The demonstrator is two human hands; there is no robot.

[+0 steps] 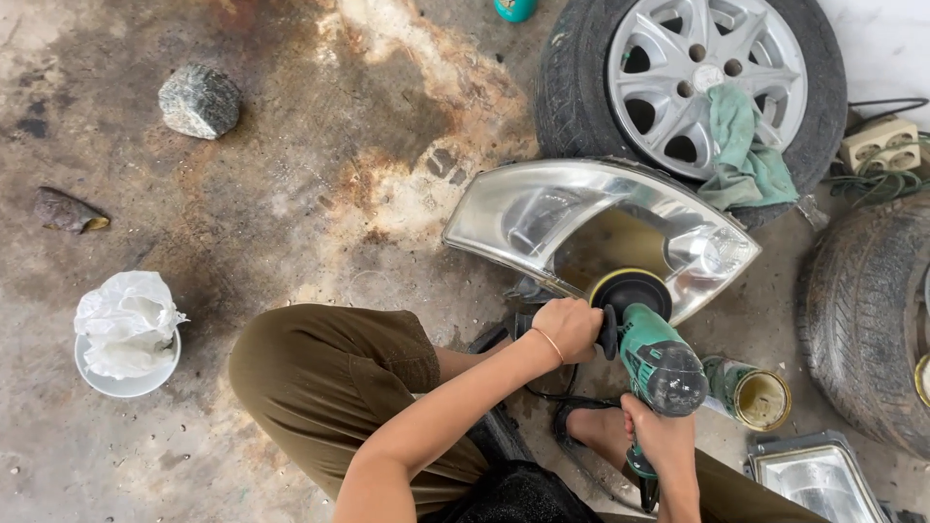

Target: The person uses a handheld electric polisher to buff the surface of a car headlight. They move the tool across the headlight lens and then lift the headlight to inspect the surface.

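Note:
A car headlight [542, 208] lies on the stained concrete floor, leaning against a wheel. A green power polisher [659, 358] presses its round black and yellow pad [630, 289] against the lower edge of the lens. My left hand [570, 327] grips the polisher's black side handle. My right hand [659, 436] holds the rear grip of the tool. My bent knee in brown trousers [320, 373] is just left of the hands.
A tyre with a silver rim [693, 68] and a green rag [746, 155] lies behind the headlight. Another tyre [867, 320] sits at right, an open tin [756, 392] and a second headlight [819, 479] near my foot. A white bowl with crumpled plastic [126, 334] and a rock [200, 100] sit at left.

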